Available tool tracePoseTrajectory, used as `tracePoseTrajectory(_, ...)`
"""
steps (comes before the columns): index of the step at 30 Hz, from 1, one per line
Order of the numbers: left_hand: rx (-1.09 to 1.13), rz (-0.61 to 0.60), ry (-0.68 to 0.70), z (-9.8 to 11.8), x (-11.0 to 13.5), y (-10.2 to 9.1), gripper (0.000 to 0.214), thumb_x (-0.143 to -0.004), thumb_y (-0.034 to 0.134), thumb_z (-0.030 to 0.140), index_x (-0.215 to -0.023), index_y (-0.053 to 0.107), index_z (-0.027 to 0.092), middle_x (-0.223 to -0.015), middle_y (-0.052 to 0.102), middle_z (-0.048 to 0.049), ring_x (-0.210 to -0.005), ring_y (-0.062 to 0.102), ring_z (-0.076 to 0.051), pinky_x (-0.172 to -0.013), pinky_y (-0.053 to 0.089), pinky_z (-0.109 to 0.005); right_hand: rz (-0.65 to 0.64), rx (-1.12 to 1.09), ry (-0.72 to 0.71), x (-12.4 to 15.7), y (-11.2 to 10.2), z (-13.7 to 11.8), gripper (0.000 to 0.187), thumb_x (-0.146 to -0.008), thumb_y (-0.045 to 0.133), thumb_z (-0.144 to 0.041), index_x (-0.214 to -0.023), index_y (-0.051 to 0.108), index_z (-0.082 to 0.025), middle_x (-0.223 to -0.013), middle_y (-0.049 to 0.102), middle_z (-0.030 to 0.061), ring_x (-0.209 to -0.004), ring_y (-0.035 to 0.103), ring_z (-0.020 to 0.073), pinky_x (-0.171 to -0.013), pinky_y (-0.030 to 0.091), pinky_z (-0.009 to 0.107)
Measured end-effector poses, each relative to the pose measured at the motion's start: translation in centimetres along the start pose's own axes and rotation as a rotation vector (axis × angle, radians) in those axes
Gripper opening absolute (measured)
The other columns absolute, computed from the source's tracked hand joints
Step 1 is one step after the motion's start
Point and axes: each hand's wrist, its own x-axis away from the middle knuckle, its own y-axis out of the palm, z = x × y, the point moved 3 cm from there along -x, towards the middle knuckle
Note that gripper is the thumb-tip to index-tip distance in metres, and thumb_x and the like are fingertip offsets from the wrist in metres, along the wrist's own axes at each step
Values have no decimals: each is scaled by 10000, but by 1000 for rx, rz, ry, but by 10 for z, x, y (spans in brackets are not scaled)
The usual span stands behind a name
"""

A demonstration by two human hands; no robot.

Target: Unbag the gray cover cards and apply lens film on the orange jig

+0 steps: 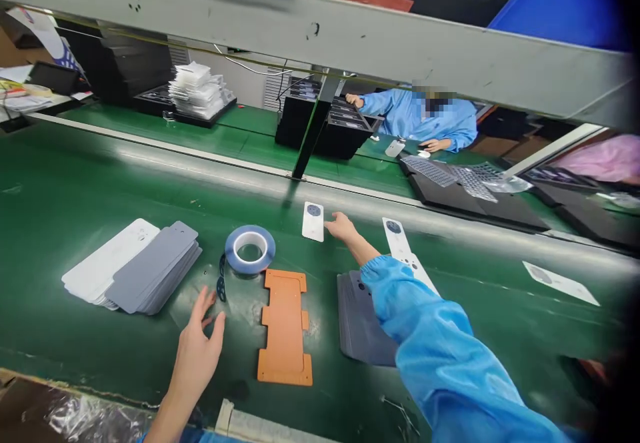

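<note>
My right hand (343,227) reaches far across the green work surface, its fingertips right at the edge of a small white phone-back-shaped panel (313,229) with a dark round camera patch. The fingers look parted, and I cannot tell whether they touch it. Open and empty, my left hand (201,343) hovers low on the left with thumb and fingers apart. Close to its fingertips is a thin black perforated strip (221,283), hanging by a roll of blue tape (231,251). Between my hands lies an orange fixture plate (285,329).
White panels (105,263) and grey panels (150,273) are stacked at left. More grey panels (357,323) lie under my right sleeve, beside white panels (397,236). Another white panel (560,283) lies at right. A post (313,136) and shelf beam (250,23) stand before a co-worker (400,113).
</note>
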Motion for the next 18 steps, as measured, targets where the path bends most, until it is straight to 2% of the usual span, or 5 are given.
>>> tracePoseTrajectory(4,284,-106,-100,1,-3,-1,677,-827,652,503,-1378,509,137,-1391,596,-211,-1116,689,-342,-921,562,-445,-76,44,-71,32,16,-13,382,-827,620,-151,-1202,654,-88,-1205,685,211,-1116,655,332,-973,474,431)
tracePoseTrajectory(7,421,-155,-128,13,-3,2,629,-781,727,457,-1297,570,135,-1384,604,-215,-1044,723,-342,-806,589,-383,-174,-19,-246,88,31,-37,270,-896,579,-220,-1134,706,-206,-1169,723,90,-1075,671,251,-974,481,367)
tracePoseTrajectory(9,466,-177,-137,19,-2,6,586,-776,745,423,-1270,592,146,-1372,618,-207,-1037,727,-340,-760,586,-351,-269,-138,-448,131,43,-59,251,-933,542,-252,-1108,720,-227,-1136,734,76,-1032,682,243,-906,519,369)
tracePoseTrajectory(12,491,-215,-138,23,0,9,548,-785,746,389,-1263,604,161,-1349,640,-193,-1022,735,-327,-727,576,-319,-407,-233,-551,179,67,-81,274,-953,513,-226,-1148,705,-227,-1111,736,72,-969,691,232,-836,538,360)
tracePoseTrajectory(18,448,-311,-113,21,4,7,437,-792,731,330,-1190,651,170,-1238,711,-159,-914,763,-293,-688,546,-289,-398,-358,-575,198,104,-85,366,-960,529,-204,-1319,598,-223,-1247,686,89,-1133,639,245,-980,491,392)
